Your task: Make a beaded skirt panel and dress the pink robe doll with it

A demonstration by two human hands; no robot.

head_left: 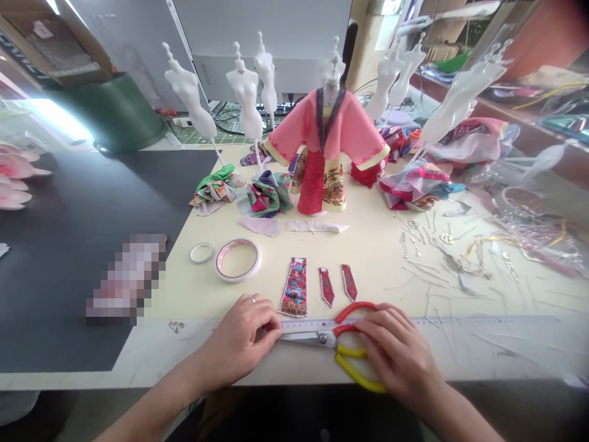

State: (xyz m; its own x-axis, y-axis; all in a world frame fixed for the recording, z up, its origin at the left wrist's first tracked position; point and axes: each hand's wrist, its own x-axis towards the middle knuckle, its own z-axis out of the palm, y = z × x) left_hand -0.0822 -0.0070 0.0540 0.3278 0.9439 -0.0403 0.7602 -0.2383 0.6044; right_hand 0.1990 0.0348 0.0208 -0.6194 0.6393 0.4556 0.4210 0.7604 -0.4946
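Head view: right hand (396,356) grip clamped on red-and-yellow-handled steel scissors (323,338) at cream counter (368,245) front edge; left hand (243,334) grip unclear, fingertips at blade tips. Nick risk if blades close.

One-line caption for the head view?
Right hand on red-and-yellow scissors, left hand at their tip, before a dressed mini mannequin.

Right hand (396,351) on scissors (322,338), left hand (243,336) at their tip
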